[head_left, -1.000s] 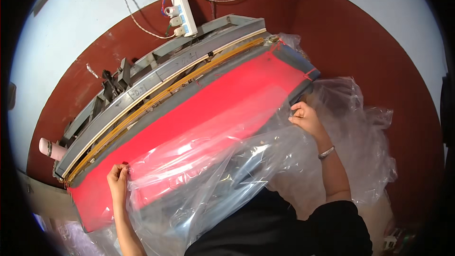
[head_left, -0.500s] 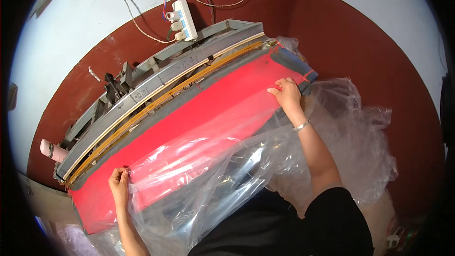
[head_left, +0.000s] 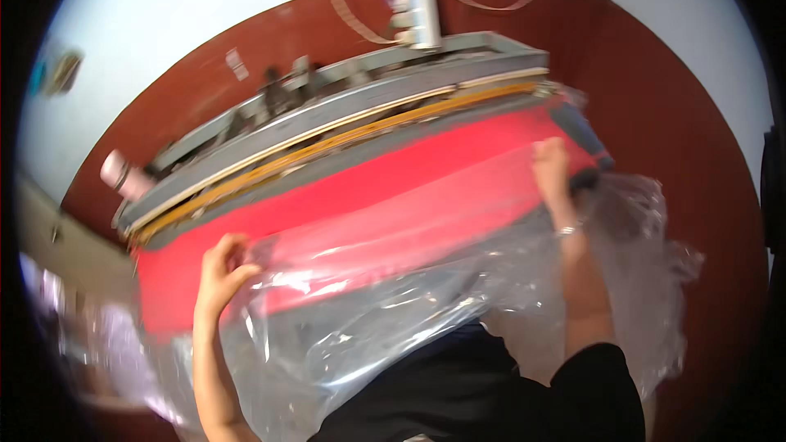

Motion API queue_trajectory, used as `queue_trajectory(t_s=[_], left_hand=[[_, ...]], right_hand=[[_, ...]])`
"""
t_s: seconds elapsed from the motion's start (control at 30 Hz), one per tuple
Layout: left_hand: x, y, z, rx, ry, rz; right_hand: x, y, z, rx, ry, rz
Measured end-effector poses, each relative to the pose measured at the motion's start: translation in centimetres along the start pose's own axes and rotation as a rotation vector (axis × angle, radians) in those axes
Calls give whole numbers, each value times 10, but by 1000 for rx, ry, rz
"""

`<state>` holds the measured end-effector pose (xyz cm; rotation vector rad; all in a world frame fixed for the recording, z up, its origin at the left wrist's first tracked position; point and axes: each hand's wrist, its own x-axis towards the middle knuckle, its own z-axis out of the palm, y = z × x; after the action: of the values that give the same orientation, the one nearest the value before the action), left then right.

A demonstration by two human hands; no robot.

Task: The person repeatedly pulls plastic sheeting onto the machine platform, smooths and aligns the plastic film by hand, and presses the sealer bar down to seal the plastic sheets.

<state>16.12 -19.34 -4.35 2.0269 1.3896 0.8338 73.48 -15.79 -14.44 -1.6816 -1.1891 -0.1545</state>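
Sheeting (head_left: 360, 336): clear, glossy plastic, wrinkled, partly over red surface (head_left: 368, 176).

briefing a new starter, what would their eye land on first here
Probably the long bright red surface slanting across the middle. Next comes clear plastic film over its near side, the left hand by the film's left edge and the right hand near the surface's right end. Behind, a white power strip stands out against the dark red wall.
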Motion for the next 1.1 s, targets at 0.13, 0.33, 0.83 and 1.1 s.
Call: queue_trajectory(t_s=[0.13,0.33,0.83,1.1], left_hand=[[-22,6,-28,458,-215,112],[-94,-13,-106,765,-197,-312],[-115,-131,-98,724,837,-236],[-217,-166,-102,680,702,-735]], right_hand=[[16,11,7,93,61,-266],[53,40,10,-393,-12,-180],[86,99,9,-385,-159,-160],[108,192,-67,-596,-12,-69]])
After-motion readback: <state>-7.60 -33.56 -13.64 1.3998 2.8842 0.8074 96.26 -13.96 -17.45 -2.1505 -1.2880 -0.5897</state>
